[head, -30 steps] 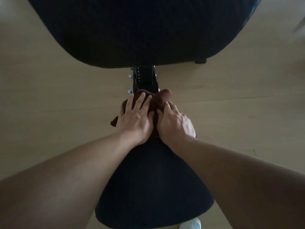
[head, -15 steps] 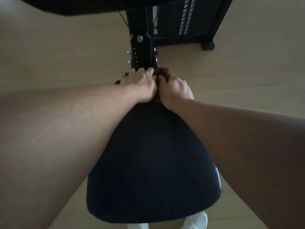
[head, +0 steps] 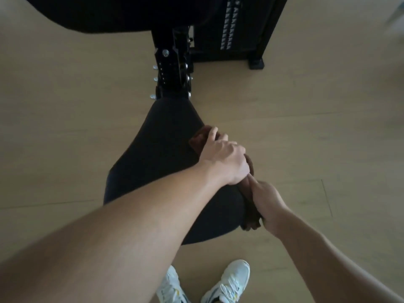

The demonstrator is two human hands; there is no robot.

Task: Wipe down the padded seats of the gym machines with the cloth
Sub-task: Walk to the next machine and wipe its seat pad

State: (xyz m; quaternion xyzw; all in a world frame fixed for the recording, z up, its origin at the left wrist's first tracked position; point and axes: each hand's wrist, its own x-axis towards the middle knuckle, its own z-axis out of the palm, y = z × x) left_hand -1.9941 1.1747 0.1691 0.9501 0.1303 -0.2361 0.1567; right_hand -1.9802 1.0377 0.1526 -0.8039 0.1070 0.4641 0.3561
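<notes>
A black padded seat point(head: 157, 158) fills the middle of the head view, narrow at the far end and wide near me. A brown cloth point(head: 200, 137) lies stretched along the seat's right edge. My left hand point(head: 225, 159) crosses over the seat and grips the far part of the cloth, fingers curled over the edge. My right hand point(head: 265, 203) holds the near part of the cloth at the seat's right front corner. Much of the cloth is hidden under both hands.
The seat's black post point(head: 172, 73) with bolts rises at the far end. A black back pad point(head: 94, 12) hangs at the top left. A weight stack point(head: 231, 25) in a black frame stands at the top right. My white shoes point(head: 227, 283) stand on the wooden floor.
Both hands have slid the cloth from the narrow far tip of the seat back along its right edge toward me. The hands have spread apart.
</notes>
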